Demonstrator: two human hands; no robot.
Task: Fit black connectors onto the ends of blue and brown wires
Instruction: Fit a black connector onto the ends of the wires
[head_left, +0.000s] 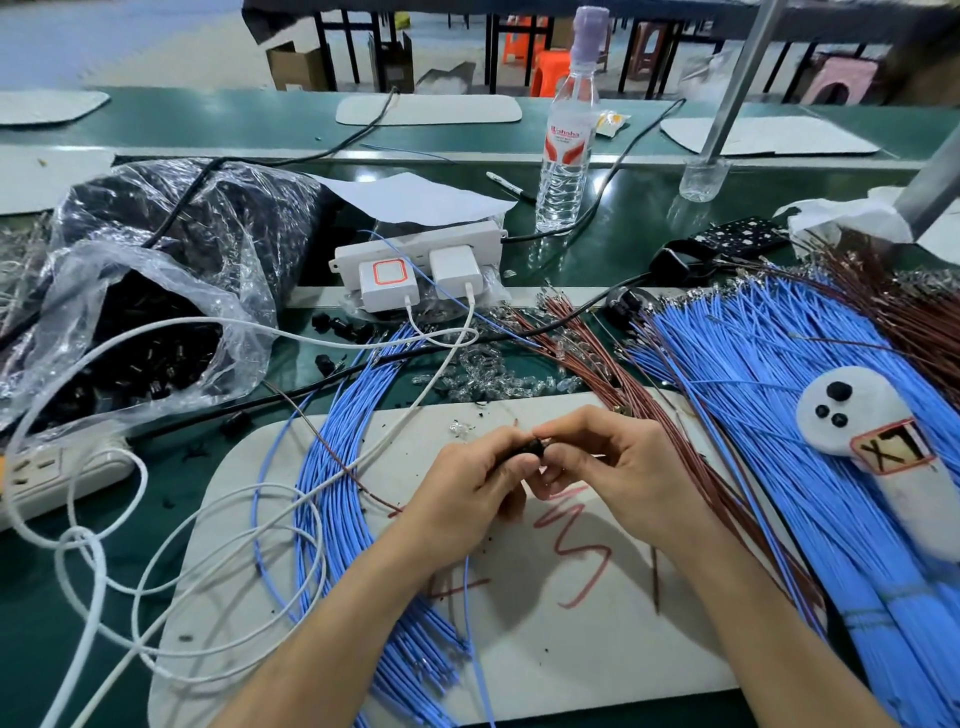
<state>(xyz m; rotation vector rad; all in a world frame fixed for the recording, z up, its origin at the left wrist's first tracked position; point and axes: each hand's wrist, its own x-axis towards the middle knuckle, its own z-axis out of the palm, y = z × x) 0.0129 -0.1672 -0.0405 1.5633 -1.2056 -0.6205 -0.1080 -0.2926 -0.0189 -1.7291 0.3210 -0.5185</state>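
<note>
Over the near white rounded mat (545, 649), the left hand (467, 483) pinches a small black plastic connector (535, 447) while the right hand (613, 462) curls its fingers on the connector's right end, seemingly steadying it so a thin blue wire (470, 597) seats.

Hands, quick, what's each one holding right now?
Left hand: pinches the black connector.
Right hand: pinches the same connector from the other side.
</note>
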